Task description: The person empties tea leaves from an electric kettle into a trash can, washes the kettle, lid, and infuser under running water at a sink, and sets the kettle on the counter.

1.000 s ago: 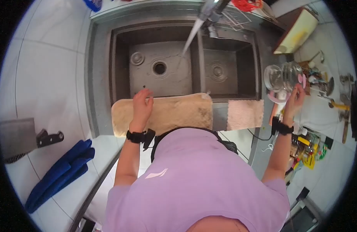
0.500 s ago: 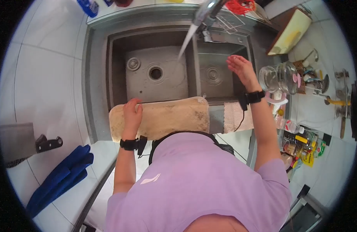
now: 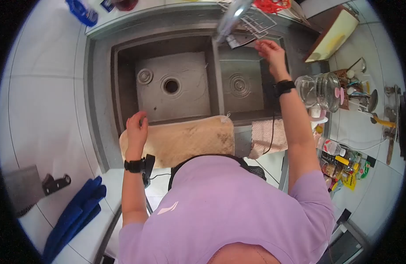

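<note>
My right hand (image 3: 271,53) is at the back of the smaller right basin (image 3: 251,97), its fingers closed at the end of the faucet handle (image 3: 243,43). The metal faucet (image 3: 233,17) stands above the divider, blurred, and no water stream shows under it. My left hand (image 3: 136,127) is at the front left edge of the larger basin (image 3: 185,66), above a tan towel (image 3: 181,141). Its fingers are slightly bent and apart, with nothing in them. In the larger basin are a drain hole (image 3: 170,86) and a loose round strainer (image 3: 145,76).
A wire rack (image 3: 258,24) stands behind the faucet. Right of the sink are a glass jar (image 3: 319,91), a leaning board (image 3: 332,35), utensils and several bottles. A pink cloth (image 3: 269,136) hangs at the front edge. On the left are a cleaver (image 3: 24,189) and blue cloth (image 3: 77,215).
The water stream from the faucet has stopped. My right hand has moved up and back to the faucet handle. My left hand stays at the front edge; the view has shifted slightly.
</note>
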The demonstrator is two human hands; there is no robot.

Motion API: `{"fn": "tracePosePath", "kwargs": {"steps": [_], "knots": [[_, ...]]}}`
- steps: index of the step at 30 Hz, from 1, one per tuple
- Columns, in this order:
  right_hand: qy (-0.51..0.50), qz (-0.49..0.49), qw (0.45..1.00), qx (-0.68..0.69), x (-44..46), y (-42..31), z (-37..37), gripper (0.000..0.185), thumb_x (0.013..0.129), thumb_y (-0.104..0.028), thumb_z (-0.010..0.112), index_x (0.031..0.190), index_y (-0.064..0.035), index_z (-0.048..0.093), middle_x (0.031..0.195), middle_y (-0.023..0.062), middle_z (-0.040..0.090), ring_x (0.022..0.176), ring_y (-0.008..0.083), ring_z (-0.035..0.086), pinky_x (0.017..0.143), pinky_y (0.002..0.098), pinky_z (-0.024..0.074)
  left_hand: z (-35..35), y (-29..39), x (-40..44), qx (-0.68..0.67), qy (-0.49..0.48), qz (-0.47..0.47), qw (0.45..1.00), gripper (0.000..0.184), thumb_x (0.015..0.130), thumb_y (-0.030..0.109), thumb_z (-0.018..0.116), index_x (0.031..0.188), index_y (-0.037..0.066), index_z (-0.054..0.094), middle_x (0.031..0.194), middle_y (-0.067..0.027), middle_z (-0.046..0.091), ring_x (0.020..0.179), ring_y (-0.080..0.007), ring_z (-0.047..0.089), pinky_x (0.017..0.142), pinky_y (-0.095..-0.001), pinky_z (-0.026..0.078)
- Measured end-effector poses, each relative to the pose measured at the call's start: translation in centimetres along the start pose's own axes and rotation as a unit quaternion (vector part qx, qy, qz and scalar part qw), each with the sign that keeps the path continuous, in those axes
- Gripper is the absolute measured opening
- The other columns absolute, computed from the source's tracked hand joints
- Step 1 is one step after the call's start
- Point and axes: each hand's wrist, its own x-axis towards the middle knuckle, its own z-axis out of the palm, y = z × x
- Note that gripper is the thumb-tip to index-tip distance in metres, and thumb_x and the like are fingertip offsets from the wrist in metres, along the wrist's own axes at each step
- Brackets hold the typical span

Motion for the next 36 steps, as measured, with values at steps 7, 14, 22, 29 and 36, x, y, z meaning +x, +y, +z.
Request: {"fn": "tracePosePath", "kwargs": {"steps": [7,14,22,29,36], "knots": [[0.133,-0.08,0.903,-0.401,3.2,4.7,-0.8,0.018,0.078,-0.025,0.058,0.088,-0.0129,0.067,0.082,0.0089,0.066,0.076,0.0257,0.063,0.065,0.0349,0.0481,1.3,0.7,1.4,0.036,-0.062,-0.004,0.997,0.022,0.08,0.011,0.056,0.1,0.002,0.06,0.099,-0.0143,0.061,0.094,-0.0285,0.057,0.082,-0.0348,0.043],[0.087,-0.042,0.889,-0.447,5.8,6.1,1.2,0.02,0.079,-0.028,0.056,0.087,-0.0115,0.064,0.08,0.0114,0.064,0.075,0.0312,0.061,0.063,0.0404,0.0469,1.6,2.3,1.0,0.006,-0.075,-0.055,0.996,0.019,0.079,0.01,0.055,0.096,0.004,0.06,0.097,-0.0119,0.062,0.092,-0.0311,0.054,0.086,-0.0395,0.037],[-0.108,0.008,0.805,-0.583,-0.7,15.6,1.2,0.021,0.081,-0.027,0.052,0.09,-0.009,0.059,0.084,0.0174,0.062,0.081,0.0367,0.059,0.066,0.0461,0.0455,2.2,3.0,-0.7,-0.014,-0.092,-0.13,0.987,0.018,0.079,0.008,0.054,0.096,0.003,0.06,0.101,-0.013,0.061,0.1,-0.032,0.051,0.092,-0.0397,0.035],[-0.182,0.139,0.756,-0.613,-1.5,24.2,-1.1,0.031,0.076,-0.019,0.056,0.105,-0.0053,0.056,0.098,0.0168,0.061,0.092,0.0337,0.058,0.078,0.0433,0.0466,3.0,4.0,-1.1,-0.025,-0.101,-0.156,0.982,0.019,0.08,0.008,0.054,0.097,0.003,0.06,0.102,-0.0133,0.061,0.102,-0.0318,0.05,0.092,-0.0396,0.035],[-0.151,0.155,0.752,-0.623,-2.5,24.6,0.0,0.033,0.076,-0.013,0.057,0.108,-0.0065,0.054,0.101,0.018,0.06,0.092,0.0318,0.059,0.076,0.0417,0.048,3.2,4.3,-0.4,-0.025,-0.102,-0.115,0.988,0.017,0.079,0.009,0.055,0.095,0.003,0.06,0.101,-0.0141,0.06,0.099,-0.032,0.05,0.091,-0.0391,0.035]]}}
